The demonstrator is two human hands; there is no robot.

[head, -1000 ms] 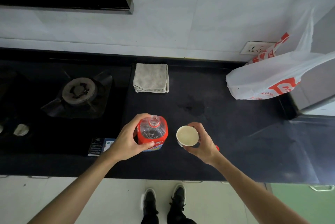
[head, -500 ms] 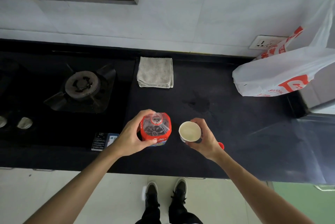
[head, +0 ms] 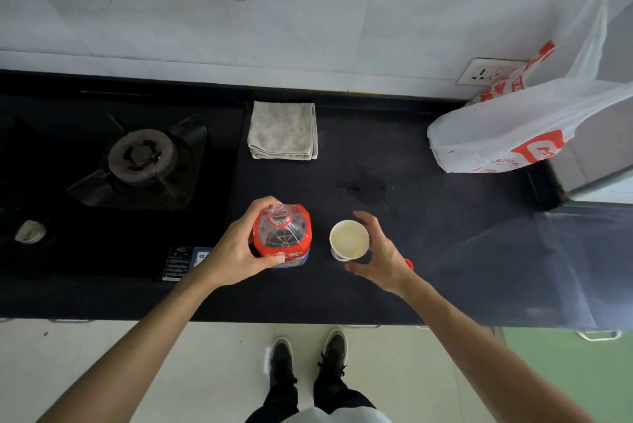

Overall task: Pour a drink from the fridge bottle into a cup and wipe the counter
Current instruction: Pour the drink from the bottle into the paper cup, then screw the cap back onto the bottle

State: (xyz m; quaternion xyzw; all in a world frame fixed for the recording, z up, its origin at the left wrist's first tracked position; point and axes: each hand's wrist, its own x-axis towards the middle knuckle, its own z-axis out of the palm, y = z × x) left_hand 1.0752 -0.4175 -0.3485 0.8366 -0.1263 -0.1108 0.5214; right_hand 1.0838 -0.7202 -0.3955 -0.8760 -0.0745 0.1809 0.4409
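Black stone tabletop [head: 428,251]: clear red-labelled plastic bottle [head: 282,234] stands upright just left of white paper cup [head: 348,239], apart. Folded grey cloth [head: 283,130] lies behind both, at the back wall. Dark wet patch [head: 364,188] lies between cloth and cup, rightward. Black gas hob [head: 142,157] occupies the left; white printed plastic bag [head: 507,135] the right rear. Small red cap [head: 408,263] sits right of the cup, partly hidden by the right hand [head: 380,254].

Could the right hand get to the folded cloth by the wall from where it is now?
Probably yes: the right hand looks free; it need only clear the cup, then bare counter leads to the cloth.
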